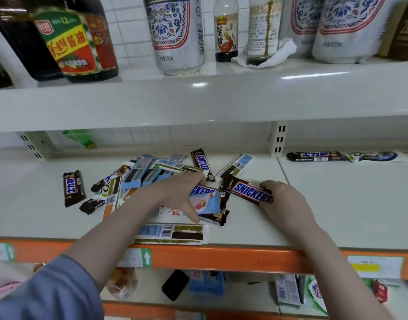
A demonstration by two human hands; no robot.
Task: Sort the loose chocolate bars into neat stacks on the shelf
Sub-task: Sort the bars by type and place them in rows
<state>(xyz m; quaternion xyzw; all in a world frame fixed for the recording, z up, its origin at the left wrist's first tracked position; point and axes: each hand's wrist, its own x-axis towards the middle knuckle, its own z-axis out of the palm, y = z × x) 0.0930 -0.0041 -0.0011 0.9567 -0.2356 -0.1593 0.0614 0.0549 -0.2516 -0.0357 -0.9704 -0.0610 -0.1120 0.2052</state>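
**Sorting bars on the middle shelf**

Looking down from the head camera, I see a pale grey shelf (337, 204) with an orange front edge (221, 257) carrying paper price tags. A white tiled wall runs behind it, with slotted uprights at the back.

My left hand (186, 192) reaches into the loose pile of chocolate bars (147, 174), thumb and fingers spread around a light blue bar (206, 202) lying on a Snickers bar; I cannot tell whether it really grips it. My right hand (281, 199) holds a Snickers bar (249, 192) by its end, fingers curled over the wrapper, just right of the pile.

A dark bar (72, 188) lies apart to the left, and a long white-backed wrapper (173, 234) sits near the front edge. Two more bars (318, 156) lie at the back right.

The upper shelf (198, 100) holds soy sauce bottles (71, 40), patterned white bottles (175, 35) and a white cloth (279, 54). Below, I make out a black phone-like object (175, 285) among packets.
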